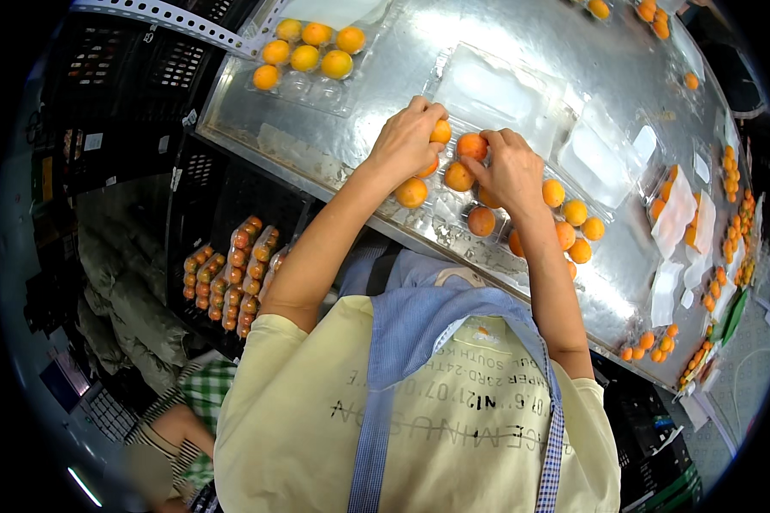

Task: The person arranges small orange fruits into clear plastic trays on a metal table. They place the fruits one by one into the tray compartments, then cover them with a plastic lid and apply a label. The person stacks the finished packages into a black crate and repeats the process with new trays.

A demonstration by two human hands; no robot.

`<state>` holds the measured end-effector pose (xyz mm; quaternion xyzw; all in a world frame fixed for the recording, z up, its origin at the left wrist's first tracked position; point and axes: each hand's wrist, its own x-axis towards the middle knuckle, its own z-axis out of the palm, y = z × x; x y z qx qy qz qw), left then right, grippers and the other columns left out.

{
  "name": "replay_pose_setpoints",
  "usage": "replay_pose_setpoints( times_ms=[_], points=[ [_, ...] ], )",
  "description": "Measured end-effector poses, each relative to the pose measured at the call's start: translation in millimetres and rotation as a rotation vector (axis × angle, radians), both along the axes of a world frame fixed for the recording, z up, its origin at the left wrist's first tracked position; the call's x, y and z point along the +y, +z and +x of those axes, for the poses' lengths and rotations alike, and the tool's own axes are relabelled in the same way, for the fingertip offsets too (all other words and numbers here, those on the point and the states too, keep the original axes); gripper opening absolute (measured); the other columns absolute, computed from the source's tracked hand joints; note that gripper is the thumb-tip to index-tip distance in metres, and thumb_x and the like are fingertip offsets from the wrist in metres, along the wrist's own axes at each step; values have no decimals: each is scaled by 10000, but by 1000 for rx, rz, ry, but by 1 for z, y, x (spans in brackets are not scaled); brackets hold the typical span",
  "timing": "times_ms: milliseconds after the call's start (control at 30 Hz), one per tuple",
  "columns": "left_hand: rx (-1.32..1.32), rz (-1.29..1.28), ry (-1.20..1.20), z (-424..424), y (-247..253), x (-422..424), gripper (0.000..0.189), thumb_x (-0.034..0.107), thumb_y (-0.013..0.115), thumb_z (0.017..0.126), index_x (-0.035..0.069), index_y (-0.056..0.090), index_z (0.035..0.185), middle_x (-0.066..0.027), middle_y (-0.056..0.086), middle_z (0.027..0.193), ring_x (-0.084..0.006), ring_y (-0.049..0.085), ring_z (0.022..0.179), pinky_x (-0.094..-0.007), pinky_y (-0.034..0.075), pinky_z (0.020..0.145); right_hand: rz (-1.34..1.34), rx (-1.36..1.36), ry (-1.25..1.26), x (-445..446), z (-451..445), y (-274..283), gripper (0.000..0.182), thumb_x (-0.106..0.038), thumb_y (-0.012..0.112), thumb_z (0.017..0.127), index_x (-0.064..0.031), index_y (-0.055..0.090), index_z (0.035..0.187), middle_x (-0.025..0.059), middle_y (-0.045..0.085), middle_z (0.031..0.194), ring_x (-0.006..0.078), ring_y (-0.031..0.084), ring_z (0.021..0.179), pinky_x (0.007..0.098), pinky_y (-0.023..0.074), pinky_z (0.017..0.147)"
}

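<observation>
On a metal worktable (385, 83), my left hand (410, 138) has its fingers curled around an orange round fruit (441, 131). A second fruit (428, 168) shows beside its thumb, and another (411, 192) lies below the wrist. My right hand (508, 168) grips a redder fruit (472, 147) between thumb and fingers. Just under that thumb sits a fruit (458, 177), with one more (481, 221) nearer the table edge. Clear plastic trays lie beneath and around this fruit; my hands cover part of them. Behind the hands is a clear tray lid (497, 96) with a whitish sheet.
At the upper left, a clear tray (324, 96) holds several fruits. Loose fruits (575, 213) lie right of my right forearm. Further right are white-wrapped fruits (674, 211). Below left, a black crate (231, 173) contains packed fruit trays (237, 269). A person's arm (183, 426) shows at lower left.
</observation>
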<state>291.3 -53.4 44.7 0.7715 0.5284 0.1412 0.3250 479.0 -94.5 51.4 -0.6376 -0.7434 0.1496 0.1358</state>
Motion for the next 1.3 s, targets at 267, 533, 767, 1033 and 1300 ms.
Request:
replay_pose_setpoints(
  times_ms=[267, 533, 767, 1033, 1300],
  points=[
    [31, -35, 92, -5, 0, -8, 419, 248, 702, 758, 71, 555, 1109, -116, 521, 1137, -328, 588, 942, -411, 475, 802, -134, -46, -169, -16, 35, 23, 450, -407, 745, 705, -40, 641, 943, 123, 658, 774, 277, 638, 658, 370, 497, 596],
    [256, -79, 101, -7, 13, -36, 522, 368, 762, 690, 25, 499, 983, -166, 586, 945, -342, 630, 843, -433, 495, 710, -133, -35, -68, -19, 41, 9, 419, -358, 722, 740, -88, 622, 1045, 112, 637, 802, 288, 641, 692, 382, 488, 569],
    [314, -36, 123, 0, 7, -33, 491, 358, 756, 686, 20, 528, 960, -173, 609, 900, -350, 640, 815, -444, 501, 712, -130, -26, 30, -5, 50, 10, 333, -234, 721, 719, -77, 648, 1003, 90, 626, 871, 289, 633, 774, 386, 500, 632],
    [-504, -564, 402, -29, 9, -29, 368, 277, 644, 775, -13, 584, 993, -120, 625, 904, -246, 640, 747, -345, 535, 642, -177, 64, 120, -5, 58, 10, 337, -168, 688, 696, -76, 629, 1015, 74, 611, 975, 273, 617, 831, 373, 503, 719],
    [-1424, -1085, 329, -32, 13, -44, 391, 274, 463, 896, -5, 496, 1168, -144, 571, 1035, -244, 621, 863, -334, 537, 714, -151, -82, 347, 4, 58, 10, 401, -116, 691, 685, -68, 592, 1070, 72, 592, 997, 265, 605, 882, 354, 513, 744]
  ],
)
